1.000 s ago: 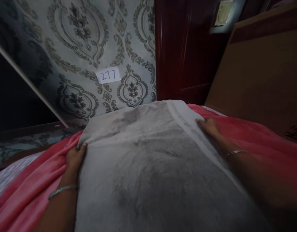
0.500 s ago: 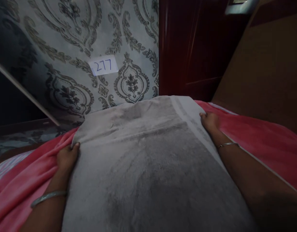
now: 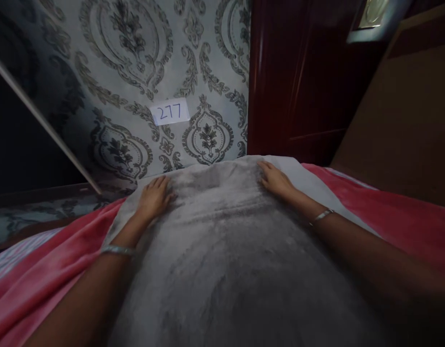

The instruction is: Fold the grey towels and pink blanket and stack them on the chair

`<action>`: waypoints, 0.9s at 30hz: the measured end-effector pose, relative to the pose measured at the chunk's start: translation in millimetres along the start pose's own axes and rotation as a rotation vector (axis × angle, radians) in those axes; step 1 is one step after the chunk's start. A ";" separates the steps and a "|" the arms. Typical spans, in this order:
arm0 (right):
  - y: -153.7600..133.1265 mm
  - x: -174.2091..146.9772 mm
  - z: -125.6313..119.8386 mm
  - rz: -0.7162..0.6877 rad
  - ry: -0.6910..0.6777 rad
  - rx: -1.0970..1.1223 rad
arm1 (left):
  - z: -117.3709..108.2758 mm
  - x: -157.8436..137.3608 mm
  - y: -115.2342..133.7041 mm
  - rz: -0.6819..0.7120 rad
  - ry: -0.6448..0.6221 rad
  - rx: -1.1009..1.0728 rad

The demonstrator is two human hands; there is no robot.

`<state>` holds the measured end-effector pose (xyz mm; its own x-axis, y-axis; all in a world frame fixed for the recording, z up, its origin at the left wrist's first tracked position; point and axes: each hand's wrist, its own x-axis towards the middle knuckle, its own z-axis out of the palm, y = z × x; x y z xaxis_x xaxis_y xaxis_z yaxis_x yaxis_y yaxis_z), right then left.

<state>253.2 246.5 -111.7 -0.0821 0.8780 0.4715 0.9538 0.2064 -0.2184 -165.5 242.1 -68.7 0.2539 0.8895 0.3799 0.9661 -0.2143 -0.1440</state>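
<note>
Near the far end of the cloth (image 3: 222,255), rests left hand (image 3: 154,196) and right hand (image 3: 276,180) palm-down on it, well apart, loosely open, gripping nothing (wears bangles (image 3: 118,250) on both wrists). Has it lying over red blanket (image 3: 413,221).

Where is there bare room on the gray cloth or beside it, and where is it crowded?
Free: the gray cloth between the left forearm and right forearm; the red blanket between right forearm and the brown panel. Crowded: the cloth's far end, where the left hand and right hand rest, creased cloth between them.
</note>
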 end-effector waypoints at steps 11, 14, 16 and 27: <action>4.1 46.9 55.7 0.280 0.104 -0.042 | 65.1 57.2 18.8 -0.237 0.108 0.072; 7.6 43.6 62.1 0.326 0.171 -0.008 | 78.0 56.7 16.0 -0.264 0.121 0.035; 8.6 43.9 56.7 0.323 0.137 -0.002 | 75.6 57.9 13.9 -0.263 0.061 0.002; -75.4 22.9 60.4 -0.258 -0.152 -0.003 | 56.1 43.9 119.8 0.299 -0.068 -0.144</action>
<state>161.9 277.1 -136.1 -0.3642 0.8514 0.3775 0.8966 0.4301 -0.1050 -41.2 278.1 -120.5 0.5278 0.8026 0.2780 0.8474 -0.5200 -0.1074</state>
